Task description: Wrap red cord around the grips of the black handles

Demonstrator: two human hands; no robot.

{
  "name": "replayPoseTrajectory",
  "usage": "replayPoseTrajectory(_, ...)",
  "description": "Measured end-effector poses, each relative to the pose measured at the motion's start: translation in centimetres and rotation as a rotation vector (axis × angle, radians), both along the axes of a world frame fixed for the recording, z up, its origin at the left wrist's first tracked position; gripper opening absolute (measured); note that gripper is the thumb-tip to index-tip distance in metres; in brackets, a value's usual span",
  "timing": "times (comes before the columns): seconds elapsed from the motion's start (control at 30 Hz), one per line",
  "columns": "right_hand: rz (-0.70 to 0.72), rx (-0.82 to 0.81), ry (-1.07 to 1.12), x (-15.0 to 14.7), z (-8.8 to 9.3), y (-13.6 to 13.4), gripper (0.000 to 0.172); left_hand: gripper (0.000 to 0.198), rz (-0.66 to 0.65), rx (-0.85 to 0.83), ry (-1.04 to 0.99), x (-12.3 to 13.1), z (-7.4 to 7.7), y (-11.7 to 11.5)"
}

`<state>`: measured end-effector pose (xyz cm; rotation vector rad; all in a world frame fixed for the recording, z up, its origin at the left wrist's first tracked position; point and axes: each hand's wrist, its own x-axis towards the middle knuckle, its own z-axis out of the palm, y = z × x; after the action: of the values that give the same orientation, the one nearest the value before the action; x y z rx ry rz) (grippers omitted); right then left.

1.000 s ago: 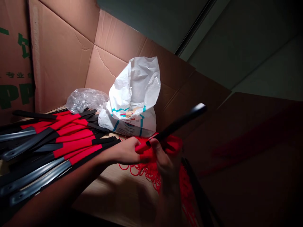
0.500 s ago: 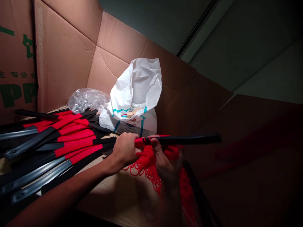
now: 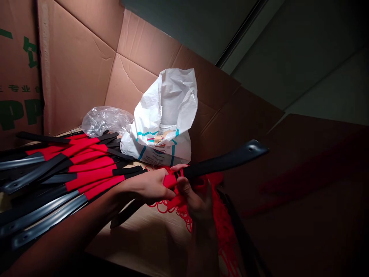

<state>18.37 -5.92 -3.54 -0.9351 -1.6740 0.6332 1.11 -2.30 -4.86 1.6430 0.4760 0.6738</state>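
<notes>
My left hand is closed round the red sleeve on a flat black metal strip. The strip runs from lower left to upper right, its far end with a hole raised toward the dark right side. My right hand pinches the red sleeve where it meets the black metal, fingers closed. Under both hands lies a tangle of red loops on the wooden surface.
A pile of several black strips with red sleeves fans out on the left. Behind stand a white plastic bag, a clear plastic bag and cardboard walls. The right side is dark.
The black strip lay level half a second ago; now its far end tilts up to the right. My left hand has slid slightly lower along the red sleeve.
</notes>
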Motion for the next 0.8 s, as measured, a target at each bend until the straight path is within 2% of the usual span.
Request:
replayPoseTrajectory(0.1, -0.053, 0.043, -0.037, 0.1, 0.7, -0.2, 0.028, 0.046, 0.044, 0.007, -0.027, 0.2, -0.1, 0.1)
replayPoseTrajectory(0.2, 0.008, 0.019, -0.083, 0.7, 1.1, -0.3, 0.034, 0.038, 0.048, -0.028, 0.026, 0.2, -0.2, 0.1)
replayPoseTrajectory(0.3, 0.000, 0.010, -0.016, 1.2, 0.6, -0.2, 0.041, 0.029, 0.002, -0.092, 0.095, 0.1, -0.3, 0.0)
replayPoseTrajectory(0.4, 0.002, 0.007, 0.050, 1.3, -0.4, 0.1, 0.041, 0.031, -0.008, -0.126, 0.097, 0.0, -0.1, -0.2)
replayPoseTrajectory(0.5, 0.113, -0.056, -0.042, 1.0, -1.0, 0.3, 0.034, 0.034, 0.013, -0.153, 0.092, -0.3, 0.3, -0.4)
replayPoseTrajectory(0.57, 0.128, -0.073, -0.099, 0.9, -0.9, 0.3, 0.031, 0.031, 0.013, -0.167, 0.087, -0.4, 0.3, -0.3)
replayPoseTrajectory(0.63, 0.096, -0.054, -0.095, 0.8, -0.5, 0.2, 0.037, 0.025, -0.004, -0.185, 0.080, -0.4, 0.2, -0.1)
replayPoseTrajectory(0.8, -0.084, -0.018, 0.088, 0.7, 0.5, 0.1, 0.050, 0.024, -0.050, -0.241, 0.056, 0.0, -0.6, 0.5)
